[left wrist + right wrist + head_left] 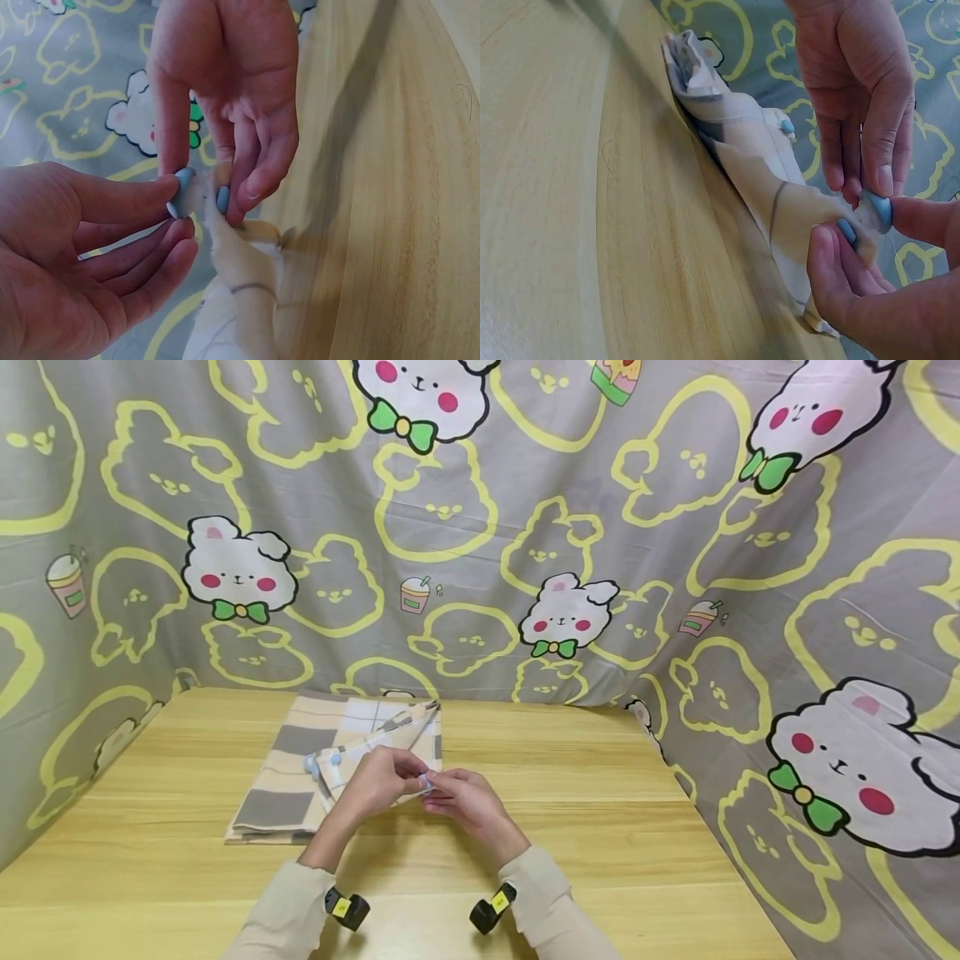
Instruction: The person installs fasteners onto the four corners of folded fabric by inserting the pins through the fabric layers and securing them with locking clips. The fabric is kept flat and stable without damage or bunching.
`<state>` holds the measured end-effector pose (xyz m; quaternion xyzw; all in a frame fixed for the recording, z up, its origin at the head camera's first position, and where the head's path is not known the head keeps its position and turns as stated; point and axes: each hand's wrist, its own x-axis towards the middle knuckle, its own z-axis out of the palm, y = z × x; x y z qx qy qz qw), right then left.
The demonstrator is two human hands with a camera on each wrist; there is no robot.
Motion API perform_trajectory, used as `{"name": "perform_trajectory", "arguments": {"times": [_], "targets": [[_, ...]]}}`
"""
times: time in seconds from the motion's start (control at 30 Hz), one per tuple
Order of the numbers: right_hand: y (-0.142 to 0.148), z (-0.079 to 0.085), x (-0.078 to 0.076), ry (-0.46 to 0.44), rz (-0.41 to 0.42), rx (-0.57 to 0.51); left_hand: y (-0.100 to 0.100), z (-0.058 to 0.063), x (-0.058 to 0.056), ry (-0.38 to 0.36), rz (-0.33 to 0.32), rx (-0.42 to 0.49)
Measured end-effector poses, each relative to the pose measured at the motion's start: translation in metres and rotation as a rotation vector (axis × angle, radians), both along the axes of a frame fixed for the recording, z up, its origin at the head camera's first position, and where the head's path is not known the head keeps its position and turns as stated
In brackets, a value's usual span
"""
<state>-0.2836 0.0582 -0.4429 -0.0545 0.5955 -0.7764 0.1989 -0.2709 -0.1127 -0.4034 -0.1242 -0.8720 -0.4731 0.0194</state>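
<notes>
A folded checked cloth (288,768) in cream, grey and white lies at the table's left, its near right corner lifted. At that corner sits a light-blue clip (877,210) with a rounded cap and a smaller piece, the fabric between them. My left hand (382,781) pinches the cap. With its thumb on the cap and its fingers at the smaller piece, my right hand (472,802) grips the clip from the other side. Another blue clip (311,764) is on the cloth's left corner. Fingers partly hide the held clip.
The wooden table (600,827) extends to the right of the cloth. A grey curtain (465,585) with rabbit prints stands behind it and along both sides. Each wrist carries a small black camera (347,908).
</notes>
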Motion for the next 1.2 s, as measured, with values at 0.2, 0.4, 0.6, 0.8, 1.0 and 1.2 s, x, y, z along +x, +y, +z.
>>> {"name": "perform_trajectory", "arguments": {"times": [0.2, 0.4, 0.6, 0.8, 1.0, 1.2], "targets": [[-0.001, -0.002, -0.001, 0.008, -0.006, 0.004, 0.000, -0.001, 0.000, 0.003, -0.008, -0.008], [0.000, -0.003, -0.001, 0.014, 0.007, 0.020, 0.002, -0.001, -0.001, -0.022, -0.012, -0.017], [0.001, -0.002, 0.000, 0.031, 0.045, 0.087, 0.004, -0.004, -0.002, -0.038, -0.013, -0.059], [0.004, 0.000, 0.000, 0.077, 0.077, 0.202, 0.008, -0.012, -0.004, 0.010, -0.001, -0.106], [0.011, 0.003, -0.001, 0.188, 0.092, 0.453, 0.013, -0.018, -0.003, -0.001, -0.012, -0.112], [0.016, 0.005, -0.003, 0.274, 0.103, 0.643, 0.014, -0.020, -0.001, -0.032, 0.016, -0.145]]}}
